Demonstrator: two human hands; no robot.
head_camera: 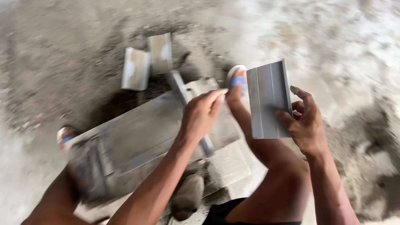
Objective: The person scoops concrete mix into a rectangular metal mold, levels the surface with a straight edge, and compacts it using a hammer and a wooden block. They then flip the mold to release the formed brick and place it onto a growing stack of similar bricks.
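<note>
grey ribbed plate (268, 100), a short flat panel with raised ridges, sits right of centre in the frame, held upright in the right hand (306, 125), fingers wrapped round its right edge and thumb pressed on its lower face. its long axis runs up and down the frame, tilted slightly. just to its left, the left hand (202, 114) rests on a long grey mould (141, 137) that slants from lower left to upper centre; its fingers are curled on a narrow metal bar (189, 108) crossing the mould, pinching it, though blur hides exactly how. so the plate lies right of the mould, apart from it, and the right hand is the nearer. between them stands a bare foot in a blue-strapped sandal (237, 79). two more grey plates (146, 62) lie on the dusty ground (333, 41) in the upper middle.
</note>
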